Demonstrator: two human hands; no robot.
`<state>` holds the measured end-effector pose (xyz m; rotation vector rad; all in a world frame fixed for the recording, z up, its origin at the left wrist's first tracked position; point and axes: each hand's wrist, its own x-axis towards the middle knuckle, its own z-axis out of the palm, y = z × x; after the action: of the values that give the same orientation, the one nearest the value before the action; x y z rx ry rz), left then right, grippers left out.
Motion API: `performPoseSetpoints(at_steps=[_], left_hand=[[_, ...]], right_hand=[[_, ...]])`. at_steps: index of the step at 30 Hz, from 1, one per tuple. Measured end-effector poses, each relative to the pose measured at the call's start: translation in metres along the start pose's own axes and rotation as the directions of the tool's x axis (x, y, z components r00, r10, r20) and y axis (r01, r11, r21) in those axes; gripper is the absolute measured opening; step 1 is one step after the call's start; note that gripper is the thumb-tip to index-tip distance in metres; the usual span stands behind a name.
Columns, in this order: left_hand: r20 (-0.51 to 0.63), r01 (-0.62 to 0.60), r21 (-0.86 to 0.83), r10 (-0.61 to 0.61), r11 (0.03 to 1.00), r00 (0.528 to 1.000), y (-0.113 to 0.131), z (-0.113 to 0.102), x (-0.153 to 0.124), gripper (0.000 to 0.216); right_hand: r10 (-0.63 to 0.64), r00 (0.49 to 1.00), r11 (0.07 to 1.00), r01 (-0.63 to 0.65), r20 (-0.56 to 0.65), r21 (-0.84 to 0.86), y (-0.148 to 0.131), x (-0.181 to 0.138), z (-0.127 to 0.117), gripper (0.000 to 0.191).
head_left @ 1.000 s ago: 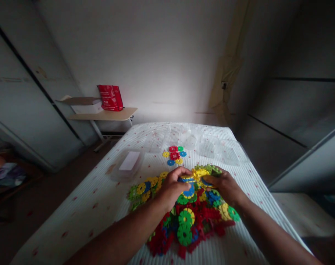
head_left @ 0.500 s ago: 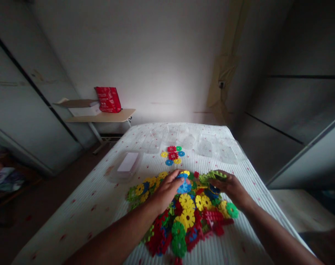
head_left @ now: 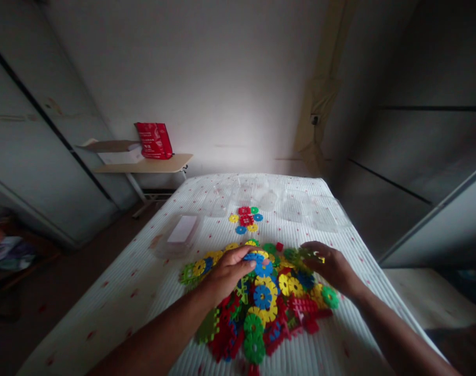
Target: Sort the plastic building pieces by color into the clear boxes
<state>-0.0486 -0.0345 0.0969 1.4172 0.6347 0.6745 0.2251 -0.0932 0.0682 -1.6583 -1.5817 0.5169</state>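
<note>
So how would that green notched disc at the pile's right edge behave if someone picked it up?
The green notched disc probably feels light, since it looks thin and plastic. It is likely stiff: its round outline shows no sag. Its slotted rim might snag on the yellow pieces beside it.

Multicoloured plastic pieces, loosely heaped

Before you, a pile of toothed pieces mixes red, yellow, green and blue. The disc at your left hand is blue. The cloth underneath is white, ribbed and dotted with small red marks. Farther left, a red bag bears white lettering beside a brown-topped white box.
</note>
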Motion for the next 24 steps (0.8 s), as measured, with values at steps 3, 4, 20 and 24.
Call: performPoseSetpoints(at_steps=[3,4,20,24], left_hand=[[0.049,0.0,0.104,-0.005,0.995,0.999,0.002,-0.01,-0.008,0.03],[0.052,-0.01,0.141,0.002,0.99,0.999,0.001,-0.013,-0.01,0.029],[-0.033,-0.102,0.359,0.122,0.928,0.992,-0.032,-0.039,-0.028,0.036],[-0.011,-0.207,0.515,0.248,0.832,0.969,-0.031,-0.046,-0.052,0.039]], right_hand=[[-0.077,0.997,0.992,0.074,-0.028,-0.103,0.006,-0.003,0.001,0.03],[-0.118,0.991,0.985,0.109,-0.058,-0.136,0.008,-0.004,0.002,0.031],[-0.441,0.886,0.83,0.463,0.141,-0.312,0.002,-0.049,0.02,0.042],[-0.469,0.862,0.786,0.506,0.19,-0.354,0.0,-0.064,0.015,0.068]])
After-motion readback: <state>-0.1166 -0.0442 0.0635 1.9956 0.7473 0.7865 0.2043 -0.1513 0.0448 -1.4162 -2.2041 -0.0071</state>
